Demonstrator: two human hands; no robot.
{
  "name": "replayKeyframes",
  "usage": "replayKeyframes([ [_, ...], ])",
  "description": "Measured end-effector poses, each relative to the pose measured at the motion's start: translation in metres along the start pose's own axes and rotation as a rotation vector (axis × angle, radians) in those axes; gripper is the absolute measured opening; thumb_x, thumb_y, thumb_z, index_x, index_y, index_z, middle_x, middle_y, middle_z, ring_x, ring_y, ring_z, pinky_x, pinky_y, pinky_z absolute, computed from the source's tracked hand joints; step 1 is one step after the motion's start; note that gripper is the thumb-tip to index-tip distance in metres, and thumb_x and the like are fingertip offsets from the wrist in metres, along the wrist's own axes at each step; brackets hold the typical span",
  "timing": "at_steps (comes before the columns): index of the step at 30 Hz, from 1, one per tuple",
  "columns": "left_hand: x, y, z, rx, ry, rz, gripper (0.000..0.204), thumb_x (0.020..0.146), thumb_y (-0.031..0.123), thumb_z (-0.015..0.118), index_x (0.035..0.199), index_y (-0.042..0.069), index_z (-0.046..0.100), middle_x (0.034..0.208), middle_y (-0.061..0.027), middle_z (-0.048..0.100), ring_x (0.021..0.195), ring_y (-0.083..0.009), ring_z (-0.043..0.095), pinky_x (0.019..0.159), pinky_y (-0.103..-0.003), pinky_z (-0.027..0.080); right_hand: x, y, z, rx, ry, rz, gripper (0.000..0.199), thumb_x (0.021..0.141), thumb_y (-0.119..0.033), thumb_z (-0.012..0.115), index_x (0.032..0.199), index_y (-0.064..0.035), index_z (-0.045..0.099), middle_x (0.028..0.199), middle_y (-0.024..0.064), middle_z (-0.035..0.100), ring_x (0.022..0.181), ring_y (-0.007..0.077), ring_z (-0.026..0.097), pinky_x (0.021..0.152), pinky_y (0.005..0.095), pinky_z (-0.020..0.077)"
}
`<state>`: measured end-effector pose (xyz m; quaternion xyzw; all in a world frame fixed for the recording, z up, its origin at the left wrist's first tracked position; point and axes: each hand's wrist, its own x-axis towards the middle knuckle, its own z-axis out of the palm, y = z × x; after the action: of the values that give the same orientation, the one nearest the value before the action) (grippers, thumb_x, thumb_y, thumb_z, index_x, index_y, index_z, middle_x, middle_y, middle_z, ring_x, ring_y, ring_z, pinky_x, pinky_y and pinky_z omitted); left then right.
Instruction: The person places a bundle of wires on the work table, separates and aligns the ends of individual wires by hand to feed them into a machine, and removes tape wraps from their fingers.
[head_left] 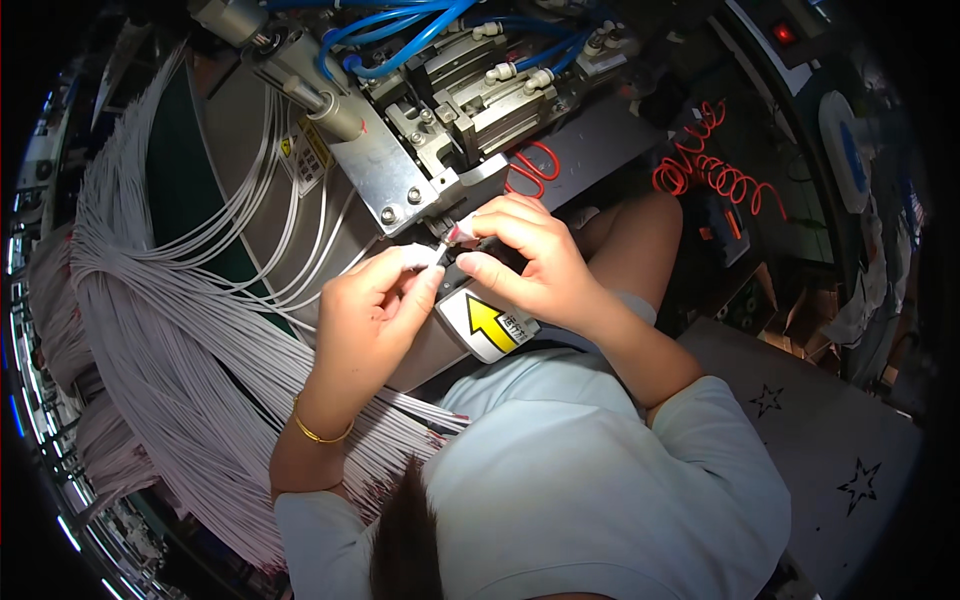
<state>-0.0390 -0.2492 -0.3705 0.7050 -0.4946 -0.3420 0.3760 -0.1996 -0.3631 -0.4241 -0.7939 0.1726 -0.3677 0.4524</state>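
My left hand [372, 310] is closed in a pinch in front of the machine's press head, its thumb and forefinger on a thin pale cable end [441, 252]. White wrapping covers the tip of that forefinger. Close on its right, my right hand [535, 255] is curled with its fingertips at the same spot, beside a small red piece [455, 235]. What its fingers grip is too small to make out. Both hands meet just below the metal press block [385, 180], above a white guard [488, 325] bearing a yellow arrow.
A large bundle of white cables [200, 370] drapes over the left side, with reddish ends near my left forearm. Blue air tubes [400, 35] run above the machine. Coiled red hoses [710, 175] hang at the right. A grey board [810, 430] with star marks lies right of me.
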Motion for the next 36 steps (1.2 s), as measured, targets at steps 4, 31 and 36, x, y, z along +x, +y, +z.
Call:
replayKeyframes([
  [4, 0.001, 0.002, 0.001, -0.120, -0.090, -0.022, 0.015, 0.084, 0.010, 0.072, 0.094, 0.000, 0.067, 0.069, -0.0033, 0.057, 0.052, -0.0051, 0.043, 0.048, -0.022, 0.034, -0.004, -0.003, 0.000, 0.295, -0.019, 0.196, 0.012, 0.083, -0.005, 0.068, 0.094, 0.0012, 0.066, 0.089, 0.0080, 0.066, 0.080, 0.0190, 0.060, 0.076, 0.0294, 0.0460],
  [31, 0.000, -0.006, -0.001, -0.529, -0.190, -0.210, 0.010, 0.091, 0.007, 0.065, 0.098, 0.001, 0.062, 0.079, -0.0001, 0.063, 0.060, -0.0020, 0.055, 0.053, -0.017, 0.044, 0.006, -0.020, -0.005, 0.160, -0.087, 0.064, 0.010, 0.080, -0.002, 0.069, 0.089, 0.0026, 0.065, 0.079, 0.0092, 0.065, 0.075, 0.0196, 0.061, 0.067, 0.0290, 0.0488],
  [36, 0.003, -0.005, 0.001, -0.626, -0.223, -0.235, 0.008, 0.092, 0.006, 0.064, 0.097, 0.001, 0.060, 0.080, -0.0019, 0.062, 0.060, -0.0040, 0.056, 0.056, -0.018, 0.048, 0.004, -0.022, -0.002, 0.474, -0.081, 0.349, 0.009, 0.081, -0.001, 0.068, 0.089, 0.0019, 0.066, 0.076, 0.0085, 0.064, 0.075, 0.0191, 0.062, 0.068, 0.0288, 0.0492],
])
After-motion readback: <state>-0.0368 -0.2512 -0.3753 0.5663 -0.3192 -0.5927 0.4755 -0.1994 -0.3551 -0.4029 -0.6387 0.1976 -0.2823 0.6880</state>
